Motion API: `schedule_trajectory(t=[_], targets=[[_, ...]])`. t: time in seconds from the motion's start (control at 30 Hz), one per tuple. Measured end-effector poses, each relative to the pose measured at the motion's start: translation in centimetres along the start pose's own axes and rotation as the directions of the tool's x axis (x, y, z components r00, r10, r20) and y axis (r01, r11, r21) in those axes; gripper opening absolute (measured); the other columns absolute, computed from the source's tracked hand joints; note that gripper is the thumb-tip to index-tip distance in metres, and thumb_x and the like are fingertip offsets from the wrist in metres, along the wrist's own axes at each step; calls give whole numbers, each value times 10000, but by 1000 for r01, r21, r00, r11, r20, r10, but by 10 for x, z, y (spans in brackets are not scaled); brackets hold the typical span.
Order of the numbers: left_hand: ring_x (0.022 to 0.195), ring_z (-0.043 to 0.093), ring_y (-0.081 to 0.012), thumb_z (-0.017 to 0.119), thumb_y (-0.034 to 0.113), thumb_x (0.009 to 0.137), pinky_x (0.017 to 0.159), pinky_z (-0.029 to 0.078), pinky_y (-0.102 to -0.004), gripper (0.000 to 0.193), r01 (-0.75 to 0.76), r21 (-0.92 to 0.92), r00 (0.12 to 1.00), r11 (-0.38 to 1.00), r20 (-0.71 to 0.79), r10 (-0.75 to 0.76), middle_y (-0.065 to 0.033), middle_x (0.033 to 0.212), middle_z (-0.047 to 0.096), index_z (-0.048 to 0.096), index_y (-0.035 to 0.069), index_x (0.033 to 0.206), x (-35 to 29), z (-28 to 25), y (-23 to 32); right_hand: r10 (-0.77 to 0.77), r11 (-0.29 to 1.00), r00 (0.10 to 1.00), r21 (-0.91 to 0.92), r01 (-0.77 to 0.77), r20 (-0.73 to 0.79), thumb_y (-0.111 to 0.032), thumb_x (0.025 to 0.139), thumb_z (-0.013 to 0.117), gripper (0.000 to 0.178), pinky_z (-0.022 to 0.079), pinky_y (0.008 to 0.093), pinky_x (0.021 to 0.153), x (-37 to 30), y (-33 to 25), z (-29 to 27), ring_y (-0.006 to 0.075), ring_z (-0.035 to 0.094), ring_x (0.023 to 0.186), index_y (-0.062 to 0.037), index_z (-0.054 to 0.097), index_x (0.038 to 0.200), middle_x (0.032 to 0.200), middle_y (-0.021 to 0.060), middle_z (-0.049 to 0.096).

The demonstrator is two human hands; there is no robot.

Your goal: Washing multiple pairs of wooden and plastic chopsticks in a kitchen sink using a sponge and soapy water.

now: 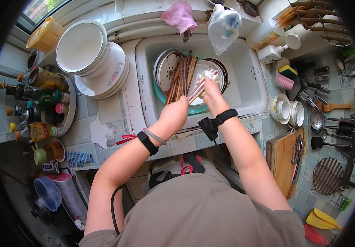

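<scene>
Both my hands are over a white sink (pixel 249 108). My left hand (pixel 175 116) is closed round the near ends of a few chopsticks (pixel 195 94). My right hand (pixel 213 95) is closed round their far ends, where something white and foamy (pixel 210 75) shows; whether it is suds or a cloth I cannot tell. Just beyond my left hand, a bundle of brown chopsticks (pixel 182 76) lies across the dishes. Beneath are a patterned plate (pixel 168 66) and other round dishes in a green basin (pixel 159 93).
Stacked bowls (pixel 81 47) and floral plates (pixel 118 72) stand left of the sink. A pink cloth (pixel 180 16) covers the faucet, beside a hanging plastic bag (pixel 224 29). At right are a pump bottle (pixel 270 53), a sponge (pixel 287 72), small bowls (pixel 283 110) and a cutting board (pixel 282 160).
</scene>
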State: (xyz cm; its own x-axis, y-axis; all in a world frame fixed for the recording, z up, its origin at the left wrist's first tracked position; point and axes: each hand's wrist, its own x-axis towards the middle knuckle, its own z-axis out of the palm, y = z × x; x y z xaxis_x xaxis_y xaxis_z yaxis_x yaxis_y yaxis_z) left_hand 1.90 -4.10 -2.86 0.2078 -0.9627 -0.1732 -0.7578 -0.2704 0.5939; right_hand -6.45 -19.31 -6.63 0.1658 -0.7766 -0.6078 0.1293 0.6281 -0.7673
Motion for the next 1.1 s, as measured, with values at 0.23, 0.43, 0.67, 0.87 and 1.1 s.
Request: schedule_trajectory(t=[0.23, 0.43, 0.67, 0.87, 1.1], targets=[[508, 507, -238, 507, 261, 916, 506, 446, -364, 329, 194, -785, 957, 588, 283, 62, -156, 727, 553, 465, -18, 1086, -3, -11, -12, -39, 983, 968, 182, -7, 247, -577, 895, 384, 494, 485, 309, 580, -7, -23, 0, 159, 534, 631, -102, 519, 918, 740, 54, 549], [705, 568, -427, 453, 155, 890, 636, 451, -469, 209, -10, -290, 999, 957, 31, 19, -268, 787, 592, 437, -33, 981, 22, 22, -27, -252, 901, 951, -317, 298, 177, -209, 896, 491, 147, 439, 313, 546, -12, 44, 11, 139, 518, 660, -73, 480, 951, 763, 41, 530], [690, 637, -342, 467, 14, 811, 608, 514, -416, 81, -13, 68, 1000, 998, 20, 12, -198, 756, 625, 448, -21, 881, -8, 5, -2, -279, 936, 958, -241, 257, -62, -92, 824, 507, 190, 447, 347, 564, 2, 25, 9, 175, 528, 667, -17, 426, 979, 827, 87, 524], [611, 611, -314, 517, 155, 878, 540, 483, -405, 188, -125, -202, 992, 971, -28, 122, -187, 733, 608, 465, 17, 996, -21, 0, -8, 28, 990, 998, 139, -36, 58, -432, 901, 495, 338, 461, 318, 575, 18, -6, -13, 164, 536, 638, -96, 519, 876, 725, 37, 532], [553, 511, -242, 471, 202, 927, 566, 453, -386, 249, 332, -836, 923, 437, 384, 32, -102, 701, 530, 460, 4, 1077, -8, -2, -23, -101, 994, 982, -30, 107, 158, -363, 932, 457, 277, 456, 318, 617, -3, 6, 1, 148, 524, 679, -95, 528, 926, 777, 36, 545]])
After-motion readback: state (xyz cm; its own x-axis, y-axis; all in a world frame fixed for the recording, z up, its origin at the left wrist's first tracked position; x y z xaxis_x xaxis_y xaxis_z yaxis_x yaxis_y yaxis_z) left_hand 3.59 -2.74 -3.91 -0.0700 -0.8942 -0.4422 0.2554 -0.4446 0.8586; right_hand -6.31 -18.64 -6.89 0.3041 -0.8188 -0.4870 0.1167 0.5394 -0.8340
